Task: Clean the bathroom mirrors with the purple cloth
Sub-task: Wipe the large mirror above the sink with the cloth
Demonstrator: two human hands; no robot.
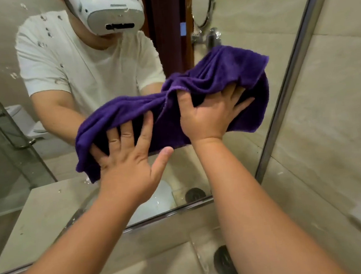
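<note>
A purple cloth [209, 80] is spread in folds against the large wall mirror [20, 149], right of its middle. My left hand [127, 162] presses flat on the cloth's lower left part, fingers spread, thumb off the cloth. My right hand [208, 115] presses on the cloth's right part, its fingertips tucked under a fold. Water drops and streaks cover the mirror's upper left. The glass reflects a person in a white T-shirt with a white headset.
The mirror's metal frame [288, 89] runs along its right side and bottom edge. Beige tiled wall [328, 103] lies to the right. Below is a beige counter [168, 265] with a black round stopper [225, 263]. A round wall mirror and a toilet show in the reflection.
</note>
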